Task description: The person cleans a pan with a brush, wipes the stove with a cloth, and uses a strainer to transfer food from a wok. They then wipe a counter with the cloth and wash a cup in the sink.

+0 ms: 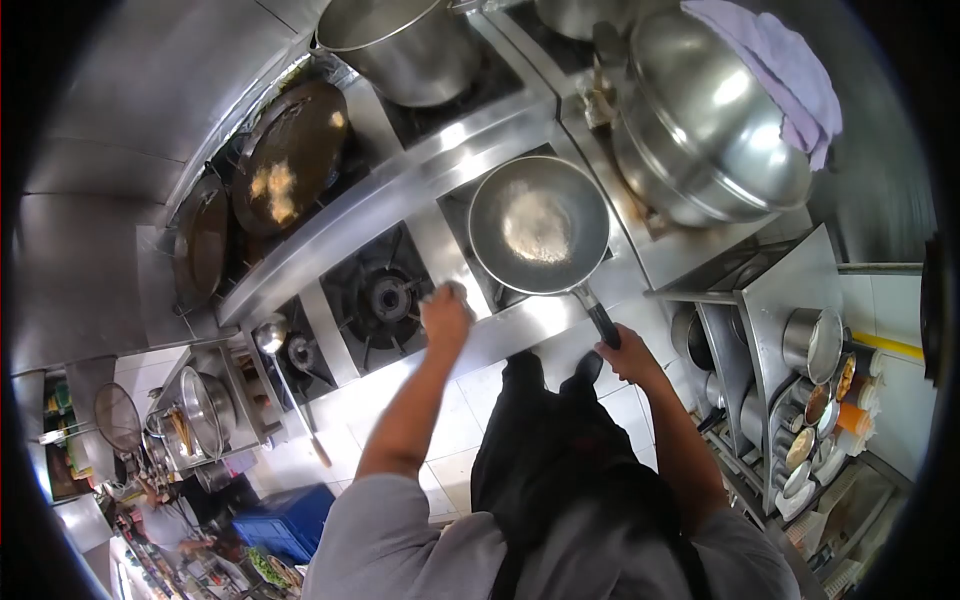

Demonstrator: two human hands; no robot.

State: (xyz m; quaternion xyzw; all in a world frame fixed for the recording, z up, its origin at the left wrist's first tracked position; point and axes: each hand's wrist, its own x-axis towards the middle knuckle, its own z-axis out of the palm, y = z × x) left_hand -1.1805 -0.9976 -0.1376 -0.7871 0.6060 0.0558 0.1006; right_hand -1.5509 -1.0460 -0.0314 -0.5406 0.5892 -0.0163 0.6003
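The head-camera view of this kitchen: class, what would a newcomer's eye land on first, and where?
Probably the round frying pan, near the centre over the stove, a bright patch inside it, its handle gripped by the right hand. Next, the large domed steel vessel at upper right, a pale purple cloth draped over it. Then two dark, round pans at upper left.

A frying pan [540, 225] sits right of the middle burner [390, 297], a stockpot [410, 55] behind, what appear to be woks [292, 160] back left, a ladle [288, 375] beside the left burner [300, 350].
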